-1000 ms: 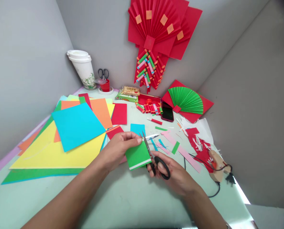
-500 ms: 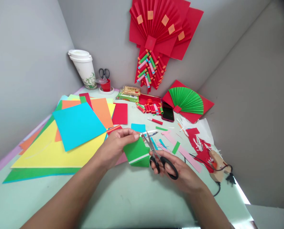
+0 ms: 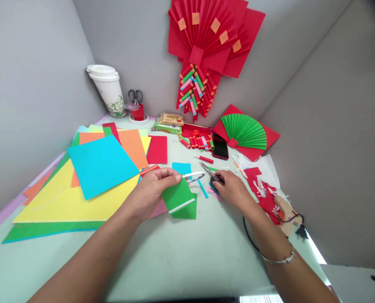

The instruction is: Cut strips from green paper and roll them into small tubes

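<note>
A pale green table (image 3: 175, 261) carries coloured paper sheets (image 3: 64, 198), scissors (image 3: 205, 169), a phone (image 3: 220, 148) and scraps (image 3: 263, 189).

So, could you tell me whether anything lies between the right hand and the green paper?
Only a flat blue strip lies on the table between the right hand and the green piece the left hand holds.

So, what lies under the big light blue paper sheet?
A large yellow paper sheet and an orange paper sheet stick out from under it. Anything beneath its middle is covered.
</note>
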Available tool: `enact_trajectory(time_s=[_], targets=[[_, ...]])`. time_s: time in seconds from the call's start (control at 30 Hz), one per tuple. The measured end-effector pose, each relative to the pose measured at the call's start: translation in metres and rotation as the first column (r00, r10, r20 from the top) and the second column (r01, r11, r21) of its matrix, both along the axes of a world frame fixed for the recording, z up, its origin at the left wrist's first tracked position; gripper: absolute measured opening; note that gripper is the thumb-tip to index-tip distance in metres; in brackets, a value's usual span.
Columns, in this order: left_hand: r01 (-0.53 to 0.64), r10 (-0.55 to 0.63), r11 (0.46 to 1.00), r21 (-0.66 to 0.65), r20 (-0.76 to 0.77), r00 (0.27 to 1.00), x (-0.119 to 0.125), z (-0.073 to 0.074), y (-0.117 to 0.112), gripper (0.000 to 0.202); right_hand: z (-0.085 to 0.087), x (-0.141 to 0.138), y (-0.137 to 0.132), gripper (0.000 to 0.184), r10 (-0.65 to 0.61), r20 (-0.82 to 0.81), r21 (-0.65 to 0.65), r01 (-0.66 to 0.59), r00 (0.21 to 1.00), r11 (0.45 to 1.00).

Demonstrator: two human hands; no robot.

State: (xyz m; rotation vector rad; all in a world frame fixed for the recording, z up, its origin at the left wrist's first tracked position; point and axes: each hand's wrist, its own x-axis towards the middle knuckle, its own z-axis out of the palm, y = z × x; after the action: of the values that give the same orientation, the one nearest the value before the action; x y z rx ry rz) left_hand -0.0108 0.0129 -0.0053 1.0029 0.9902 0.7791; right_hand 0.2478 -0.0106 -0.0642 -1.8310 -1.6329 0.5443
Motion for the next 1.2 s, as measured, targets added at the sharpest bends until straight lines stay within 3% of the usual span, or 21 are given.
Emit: enact_trajectory(time_s=[0.1,0.27,0.47,0.57,0.67,0.73,0.83,0.93,1.03,1.2], targets=[[0.069,-0.07,0.997,-0.02,-0.019,0.997,0.001,-0.001,-0.003,0.024,-0.002,-0.002,-0.002,0.026,0.066,0.001,0.034,-0.066,0.998,0.997],[0.18,-0.18,0.976,-0.123,0.008,0.984,0.006,-0.003,-0.008,0.029,0.017,-0.012,-0.014,0.029,0.191,-0.127,0.105,-0.179,0.973,0.978],[0.166,-0.172,0.976,-0.141,-0.027,0.985,0.007,-0.006,-0.008,0.029,0.022,-0.03,-0.025,0.026,0.35,-0.371,0.066,-0.352,0.86,0.934],[0.118,-0.125,0.988,-0.104,-0.071,0.99,0.006,-0.003,-0.007,0.028,0.015,-0.026,-0.023,0.024,0.292,-0.458,0.082,-0.287,0.839,0.954],[0.134,-0.133,0.991,-0.011,-0.236,0.963,0.007,0.002,-0.008,0.025,0.007,-0.017,-0.019,0.027,0.176,-0.539,0.113,-0.137,0.824,0.984],[0.246,-0.229,0.969,0.019,-0.307,0.924,0.008,0.003,-0.01,0.022,0.002,-0.011,-0.016,0.029,0.113,-0.584,0.133,-0.043,0.804,0.99],[0.463,-0.417,0.886,0.033,-0.382,0.825,0.011,-0.003,-0.016,0.017,-0.003,-0.006,-0.013,0.03,0.06,-0.637,0.152,0.049,0.769,0.987],[0.594,-0.483,0.801,0.071,-0.509,0.712,0.012,-0.016,-0.022,0.015,-0.005,-0.007,-0.012,0.029,0.051,-0.668,0.152,0.069,0.742,0.986],[0.6,-0.425,0.794,0.097,-0.618,0.662,0.011,-0.02,-0.023,0.012,-0.002,-0.01,-0.015,0.029,0.067,-0.678,0.139,0.039,0.732,0.989],[0.371,-0.202,0.901,0.226,-0.538,0.819,0.012,-0.007,-0.016,0.019,0.008,-0.022,-0.024,0.024,0.103,-0.639,0.113,-0.039,0.762,0.993]])
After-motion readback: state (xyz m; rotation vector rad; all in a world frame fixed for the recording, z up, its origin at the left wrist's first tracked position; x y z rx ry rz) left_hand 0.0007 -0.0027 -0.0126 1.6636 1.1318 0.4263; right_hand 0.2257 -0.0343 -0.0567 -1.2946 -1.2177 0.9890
